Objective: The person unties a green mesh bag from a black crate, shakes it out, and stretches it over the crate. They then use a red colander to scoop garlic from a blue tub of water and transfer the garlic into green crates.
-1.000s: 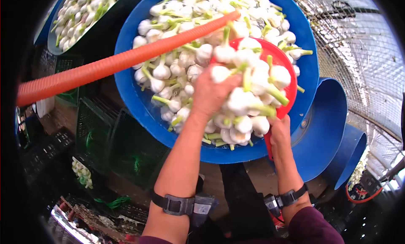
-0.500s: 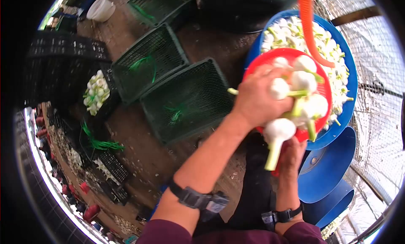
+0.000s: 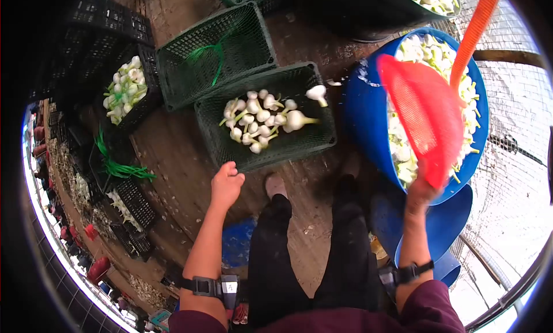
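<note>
White bulbs with green stems (image 3: 253,120) lie in a dark green mesh crate (image 3: 216,154) at the centre, with one bulb (image 3: 317,94) at the crate's right end. My left hand (image 3: 227,185) is at the crate's near left edge, its fingers curled and partly bent, holding nothing that shows. My right hand (image 3: 423,190) grips the near end of a red mesh scoop (image 3: 426,120), which is tilted on its side and blurred. The scoop is over a blue barrel (image 3: 368,126) full of bulbs (image 3: 469,120). No bulbs show in the scoop.
An orange hose (image 3: 475,33) reaches into the barrel. Another green crate (image 3: 173,74) with green ties stands behind the filled one. A black crate (image 3: 151,91) of bulbs is at left. A dark tub (image 3: 357,16) stands at the back, and blue plastic (image 3: 449,223) lies below the barrel.
The bulbs have left the scoop, and a pile now lies in the formerly bulb-free crate. My left hand has moved from the scoop to the left. The scoop has tipped onto its side.
</note>
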{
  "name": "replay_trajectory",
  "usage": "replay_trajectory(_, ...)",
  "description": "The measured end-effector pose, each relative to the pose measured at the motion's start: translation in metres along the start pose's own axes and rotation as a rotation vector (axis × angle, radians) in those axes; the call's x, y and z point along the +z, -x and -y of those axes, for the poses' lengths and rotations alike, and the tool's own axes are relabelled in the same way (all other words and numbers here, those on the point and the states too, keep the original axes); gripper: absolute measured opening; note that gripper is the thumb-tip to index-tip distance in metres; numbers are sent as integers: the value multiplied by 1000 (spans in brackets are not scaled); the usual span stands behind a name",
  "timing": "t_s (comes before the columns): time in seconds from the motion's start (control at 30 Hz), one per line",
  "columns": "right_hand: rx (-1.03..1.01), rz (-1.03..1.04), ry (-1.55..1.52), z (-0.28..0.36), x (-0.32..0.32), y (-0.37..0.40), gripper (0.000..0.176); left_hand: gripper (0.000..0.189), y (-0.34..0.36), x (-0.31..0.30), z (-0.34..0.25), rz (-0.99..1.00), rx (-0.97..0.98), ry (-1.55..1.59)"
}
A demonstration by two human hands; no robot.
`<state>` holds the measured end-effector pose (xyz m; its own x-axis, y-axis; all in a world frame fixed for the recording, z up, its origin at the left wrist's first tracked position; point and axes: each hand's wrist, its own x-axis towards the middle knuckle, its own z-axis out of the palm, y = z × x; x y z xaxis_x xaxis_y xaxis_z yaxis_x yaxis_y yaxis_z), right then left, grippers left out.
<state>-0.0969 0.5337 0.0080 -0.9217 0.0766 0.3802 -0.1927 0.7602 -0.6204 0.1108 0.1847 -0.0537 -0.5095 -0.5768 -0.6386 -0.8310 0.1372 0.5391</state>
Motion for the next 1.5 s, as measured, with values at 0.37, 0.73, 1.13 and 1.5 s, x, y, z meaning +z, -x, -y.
replay_trajectory(0.37,461,233,402,-204,-133,-54,42,46,60,229,-264,798,222,466)
replay_trajectory(0.73,1252,375,-368,-312,18,14,20,101,-64,360,-283,292,141,-44)
replay_trajectory(1.13,1359,83,-824,-232,-34,-22,20,66,41,408,-308,68,752,0)
replay_trajectory(1.5,1186,-9,-664,-158,-97,-32,20,78,102,362,-342,82,950,149)
